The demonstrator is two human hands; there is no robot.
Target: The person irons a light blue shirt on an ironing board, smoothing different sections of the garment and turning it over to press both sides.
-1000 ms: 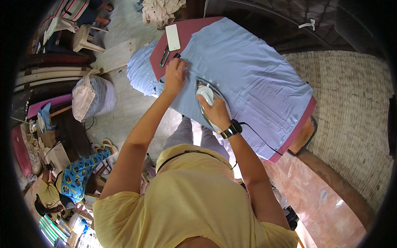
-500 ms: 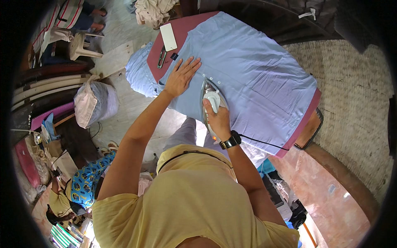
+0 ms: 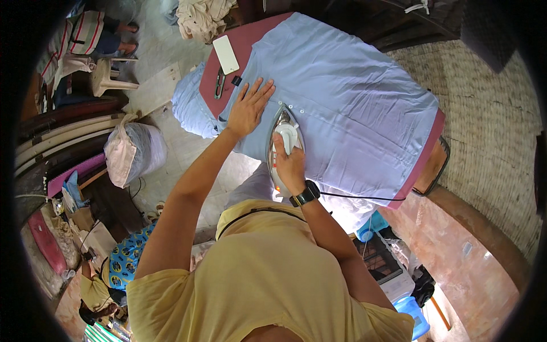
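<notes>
Ironing step: Looked, by judgement, like pressing the blue shirt [image 3: 353, 102] along its row of white buttons [image 3: 290, 106].
Blue shirt: Lay spread over most of the red ironing board [image 3: 249, 44]; appeared fairly smooth by the buttons and wrinkled toward the far right.
Iron [image 3: 288, 132]: Rested over the shirt at the near side, with its tip just beside the buttons and its heel toward the waist; could not tell whether the heel overhung the edge.
Right hand [image 3: 292, 167]: Held the iron, wrapped closely about its handle.
Left hand [image 3: 248, 109]: Lay wide and palm down on the shirt, left of the iron, with fingers spread and nothing in grasp.
Next stroke: Would have called for a flat sole, a tip steered around the buttons rather than across them, and a left hand clear of the hot rim.
Near edge: Left little room between iron and body.
Left end: Carried a white phone [image 3: 226, 55], a slim green tool [image 3: 220, 83] and a small black piece [image 3: 236, 81]; allowed scant space beyond the left hand.
Right side: Offered the widest stretch for sliding, out to the red border.
Cord [image 3: 364, 198]: Ran from near the right wrist to the near right edge; might have dragged on cloth.
</notes>
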